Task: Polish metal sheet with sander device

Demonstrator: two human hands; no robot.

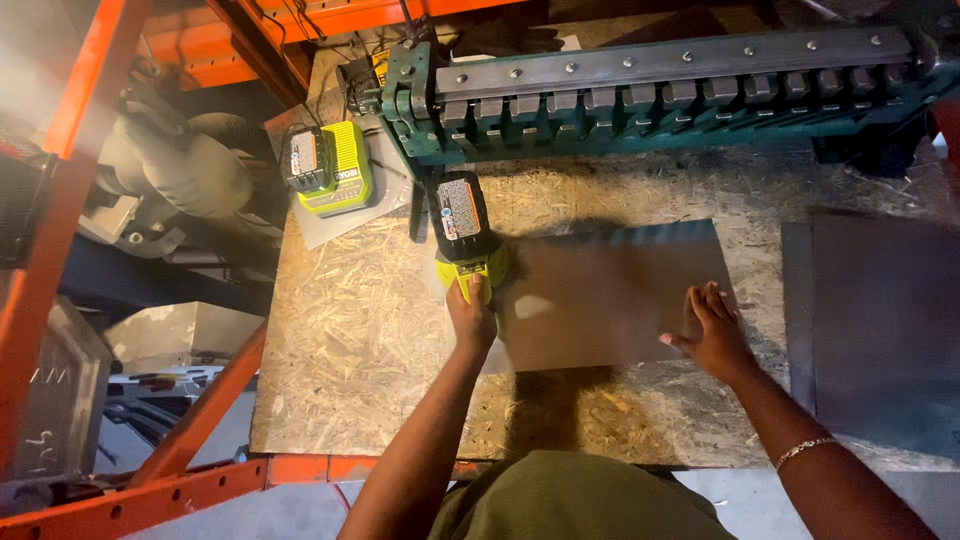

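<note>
A head-worn camera looks down on a workbench topped with rough, flaky chipboard [350, 340]. A flat, rectangular sheet of dull grey metal [610, 290] lies on the board, directly in front of the person. The left hand [470, 318] is closed around the handle of a lime-yellow cordless power tool with a black battery pack [462, 232], which stands at the sheet's left edge. Its working end is hidden beneath the tool body, so whether it touches the metal cannot be told. The right hand [712, 330] rests flat and open on the sheet's near right corner, fingers spread, holding nothing.

The sheet looks smooth and unmarked: no cuts, holes or bends show, so the work on it seems to be at its start, with the tool just set in place.

Behind the sheet stands a long, dark green metal bending brake [660, 95] with a row of blocky steel fingers. To the left sits a lime-yellow battery charger [330, 168]. A second dark sheet [880, 320] lies to the right. Orange steel racking [60, 250] frames the bench.
</note>
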